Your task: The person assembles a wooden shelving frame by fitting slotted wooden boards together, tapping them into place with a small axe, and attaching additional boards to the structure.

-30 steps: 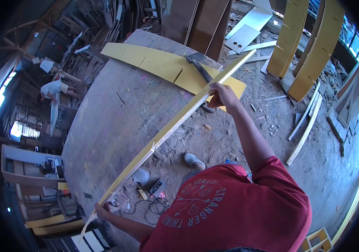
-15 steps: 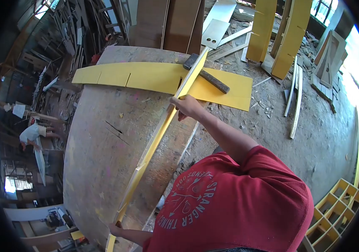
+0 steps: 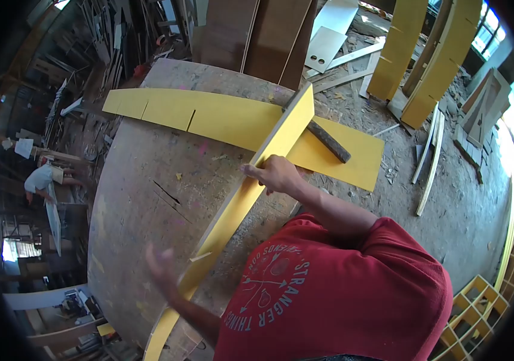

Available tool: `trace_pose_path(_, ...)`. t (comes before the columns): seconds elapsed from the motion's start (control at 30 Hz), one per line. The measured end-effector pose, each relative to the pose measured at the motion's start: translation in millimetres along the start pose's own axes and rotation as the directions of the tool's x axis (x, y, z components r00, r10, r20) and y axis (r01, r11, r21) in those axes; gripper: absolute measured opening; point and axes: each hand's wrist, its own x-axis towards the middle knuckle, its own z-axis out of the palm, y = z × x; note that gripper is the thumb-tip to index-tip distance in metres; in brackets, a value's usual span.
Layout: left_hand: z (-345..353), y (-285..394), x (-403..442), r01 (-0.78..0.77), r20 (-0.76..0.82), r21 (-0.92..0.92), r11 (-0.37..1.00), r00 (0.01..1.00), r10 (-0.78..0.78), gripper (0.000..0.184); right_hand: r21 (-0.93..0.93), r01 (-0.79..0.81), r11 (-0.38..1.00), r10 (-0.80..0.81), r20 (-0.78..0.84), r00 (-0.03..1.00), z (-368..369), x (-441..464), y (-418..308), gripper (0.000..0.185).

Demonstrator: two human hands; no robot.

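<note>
Right hand (image 3: 276, 174): clasped over the upper edge of the long yellow board (image 3: 233, 215), toward its far end.
Left hand (image 3: 162, 263): blurred, fingers apparently spread, raised beside the board's pale edge; it seems to hold nothing, though I cannot tell whether the wrist brushes the wood.
Long yellow board: tilted over the worktable (image 3: 131, 210), broad face toward the red shirt (image 3: 341, 283), far end crossing above the slotted yellow board (image 3: 227, 120).
Weight: fairly light, I'd guess, yet long enough for the ends to swing if held off balance.
Stiffness: probably firm across its width, springier through its thin side.
Surface: the yellow face looks smooth and might slide under a dusty palm; edges should give better purchase.
Weak spot: a pale sliver (image 3: 200, 257) juts out by the edge and could snag skin or break away.
Best hold: by the edges, one hand each side of the middle, clear of that sliver.
Close by: a dark handle (image 3: 329, 142) lies across the slotted board.
</note>
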Motion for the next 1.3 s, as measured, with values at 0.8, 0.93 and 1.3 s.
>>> trace_pose_path(0.8, 121.5, 126.3, 8.2, -0.244, 0.505, 0.332, 0.911, 0.862, 0.047, 0.049, -0.575, 0.103, 0.812, -0.433, -0.474, 0.767, -182.8, 112.2, 210.4, 0.049)
trace_pose_path(0.93, 109.1, 137.4, -13.5, -0.197, 0.499, 0.466, 0.863, 0.863, -0.073, 0.045, -0.685, 0.104, 0.721, -0.502, -0.413, 0.76, -202.7, 163.5, 189.4, 0.052)
trace_pose_path(1.3, 133.0, 90.2, -53.8, -0.163, 0.428, 0.428, 0.889, 0.903, -0.041, 0.04, -0.57, 0.092, 0.817, -0.455, -0.538, 0.71, -207.9, 148.5, 185.4, 0.06)
